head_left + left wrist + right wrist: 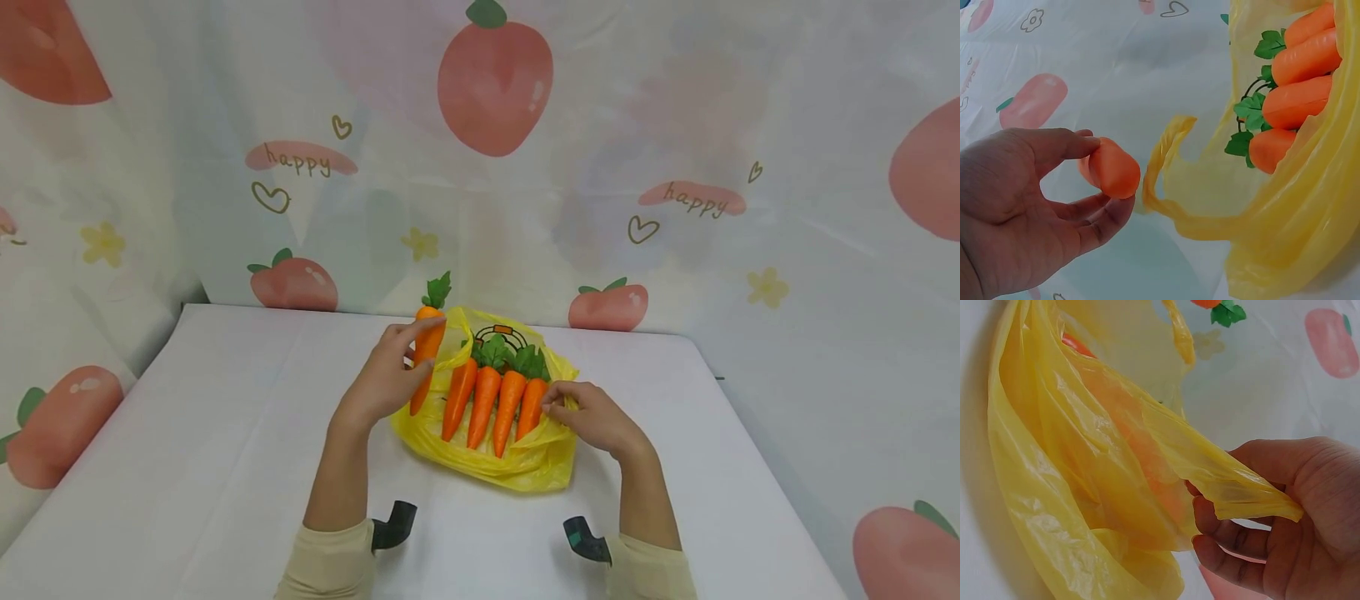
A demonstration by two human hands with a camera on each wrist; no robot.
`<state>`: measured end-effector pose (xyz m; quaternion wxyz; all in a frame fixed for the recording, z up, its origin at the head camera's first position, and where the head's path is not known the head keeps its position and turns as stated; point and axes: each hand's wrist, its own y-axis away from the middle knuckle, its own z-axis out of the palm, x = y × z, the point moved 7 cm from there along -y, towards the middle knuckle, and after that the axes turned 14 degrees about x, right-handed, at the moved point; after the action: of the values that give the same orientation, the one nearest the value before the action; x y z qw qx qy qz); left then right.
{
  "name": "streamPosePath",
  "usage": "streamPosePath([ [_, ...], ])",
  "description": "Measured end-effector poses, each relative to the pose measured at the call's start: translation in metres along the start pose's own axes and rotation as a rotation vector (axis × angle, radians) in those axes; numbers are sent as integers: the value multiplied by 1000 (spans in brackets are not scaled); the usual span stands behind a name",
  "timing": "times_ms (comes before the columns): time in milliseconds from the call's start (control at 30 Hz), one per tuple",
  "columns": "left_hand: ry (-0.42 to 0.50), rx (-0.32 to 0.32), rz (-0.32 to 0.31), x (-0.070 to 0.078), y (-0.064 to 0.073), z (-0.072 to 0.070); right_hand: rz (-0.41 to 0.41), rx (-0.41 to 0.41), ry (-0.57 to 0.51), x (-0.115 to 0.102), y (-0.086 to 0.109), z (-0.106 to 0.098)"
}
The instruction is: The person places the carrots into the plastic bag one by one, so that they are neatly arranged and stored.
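My left hand [388,371] holds a carrot [429,342] with green leaves, raised at the bag's left edge. In the left wrist view, thumb and fingers pinch that carrot [1113,170] from both sides. A thin yellow plastic bag [543,467] lies on the table with its mouth spread. Several more carrots [484,407] rest side by side in it, leaves pointing away from me. At the bag's right side my right hand [600,421] grips its edge. The right wrist view shows the plastic bag [1085,444] drawn out to a corner within the curled fingers.
A white-covered table [225,467] carries the bag. Behind it hangs a fruit-printed curtain [390,100]. A loose bag handle [1163,156] stands up beside the held carrot. Dark angled wrist mounts [395,525] stick out from both sleeves.
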<state>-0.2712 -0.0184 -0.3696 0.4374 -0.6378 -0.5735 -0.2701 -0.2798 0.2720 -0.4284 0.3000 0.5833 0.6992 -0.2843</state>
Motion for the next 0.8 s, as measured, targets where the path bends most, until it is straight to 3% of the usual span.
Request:
streamPosePath([
  [333,-1,-17,0,8,2,13,-2,2,1,0,0,0],
  [800,45,-51,49,21,7,27,6,-1,5,-1,1,0],
])
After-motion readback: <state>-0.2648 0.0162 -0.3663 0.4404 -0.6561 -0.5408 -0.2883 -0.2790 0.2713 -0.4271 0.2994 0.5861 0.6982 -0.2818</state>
